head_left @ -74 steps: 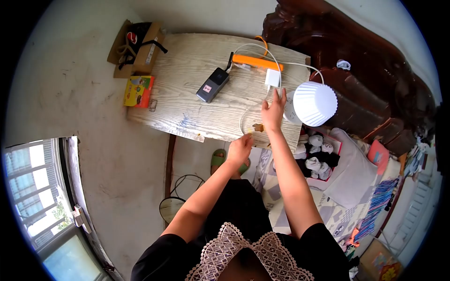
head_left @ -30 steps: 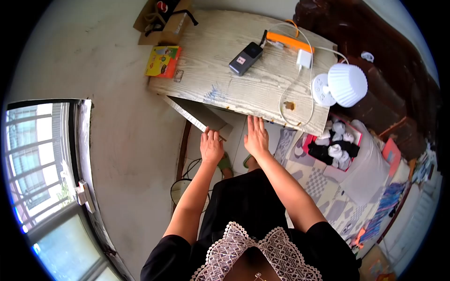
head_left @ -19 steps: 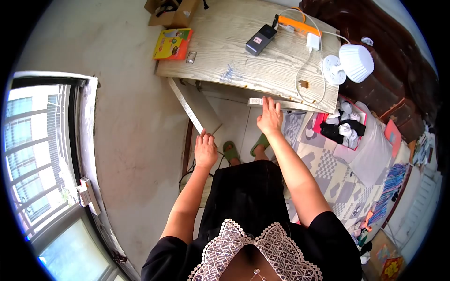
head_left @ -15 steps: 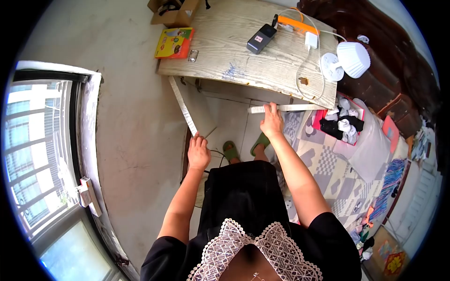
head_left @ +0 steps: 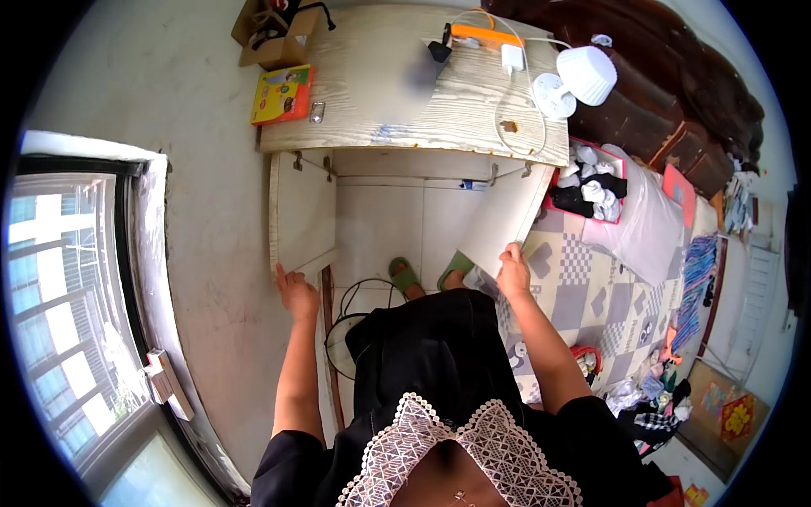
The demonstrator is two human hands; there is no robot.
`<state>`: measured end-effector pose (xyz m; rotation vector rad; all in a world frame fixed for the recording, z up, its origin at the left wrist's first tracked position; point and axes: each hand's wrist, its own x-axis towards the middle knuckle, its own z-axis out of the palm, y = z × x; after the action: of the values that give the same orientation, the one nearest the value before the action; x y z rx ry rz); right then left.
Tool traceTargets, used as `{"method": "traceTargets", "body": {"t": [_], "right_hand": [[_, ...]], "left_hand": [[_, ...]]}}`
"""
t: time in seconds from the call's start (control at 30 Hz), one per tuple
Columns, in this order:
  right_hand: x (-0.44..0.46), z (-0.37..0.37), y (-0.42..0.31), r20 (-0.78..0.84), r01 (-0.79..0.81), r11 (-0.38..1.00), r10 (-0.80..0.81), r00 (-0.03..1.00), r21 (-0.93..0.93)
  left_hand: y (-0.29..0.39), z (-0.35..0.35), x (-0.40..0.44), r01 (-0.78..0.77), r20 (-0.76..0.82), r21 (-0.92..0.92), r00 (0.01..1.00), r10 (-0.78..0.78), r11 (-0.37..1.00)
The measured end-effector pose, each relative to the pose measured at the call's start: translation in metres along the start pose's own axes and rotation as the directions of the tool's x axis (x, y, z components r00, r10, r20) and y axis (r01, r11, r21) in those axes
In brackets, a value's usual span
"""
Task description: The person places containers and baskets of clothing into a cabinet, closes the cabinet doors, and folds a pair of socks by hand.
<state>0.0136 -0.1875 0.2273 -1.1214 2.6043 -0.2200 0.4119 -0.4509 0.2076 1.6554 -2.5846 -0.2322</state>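
Note:
My left hand (head_left: pixel 297 292) is at the lower corner of the left cabinet door (head_left: pixel 302 203), fingers curled at its edge. On the other side, my right hand (head_left: pixel 513 272) grips the outer edge of the right cabinet door (head_left: pixel 504 221). Both pale doors stand swung out from under the wood-grain cabinet top (head_left: pixel 473 135), with metal hinges near their upper ends. Between them the tiled floor and a small blue item (head_left: pixel 472 184) at the back show.
On the top are a yellow-red box (head_left: pixel 281 95), an orange power strip (head_left: pixel 486 35) and a white lamp (head_left: pixel 586 76); a blurred patch hides part of it. A round wire-framed stool (head_left: pixel 342 338) stands by my legs. Right, a bed (head_left: pixel 583 253) holds a sock box (head_left: pixel 591 188); left is a window (head_left: pixel 63 279).
Both doors have swung wider, exposing their inner faces and the space below. My left hand moved left, my right hand slightly right and down. The view shifted, and a blur now covers the dark device.

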Motion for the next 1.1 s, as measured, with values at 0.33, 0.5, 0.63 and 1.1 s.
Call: {"method": "traceTargets", "body": {"t": [0.33, 0.5, 0.63, 1.1], "right_hand": [[-0.025, -0.005, 0.073, -0.068, -0.188, 0.96, 0.177, 0.982, -0.207], [-0.023, -0.013, 0.057, -0.024, -0.138, 0.979, 0.136, 0.99, -0.152], [-0.021, -0.017, 0.043, -0.031, -0.166, 0.978, 0.164, 0.986, -0.13], [0.029, -0.028, 0.093, -0.304, -0.058, 0.798, 0.295, 0.906, 0.6]], "left_hand": [[0.014, 0.0, 0.009, 0.016, 0.087, 0.07, 0.996, -0.022, 0.997], [0.042, 0.01, 0.01, 0.024, 0.134, 0.136, 0.99, -0.042, 0.99], [0.086, 0.023, 0.02, -0.095, 0.232, 0.084, 0.97, 0.073, 0.992], [0.336, 0.026, 0.046, -0.416, 0.327, -0.476, 0.734, 0.595, 0.775]]}}
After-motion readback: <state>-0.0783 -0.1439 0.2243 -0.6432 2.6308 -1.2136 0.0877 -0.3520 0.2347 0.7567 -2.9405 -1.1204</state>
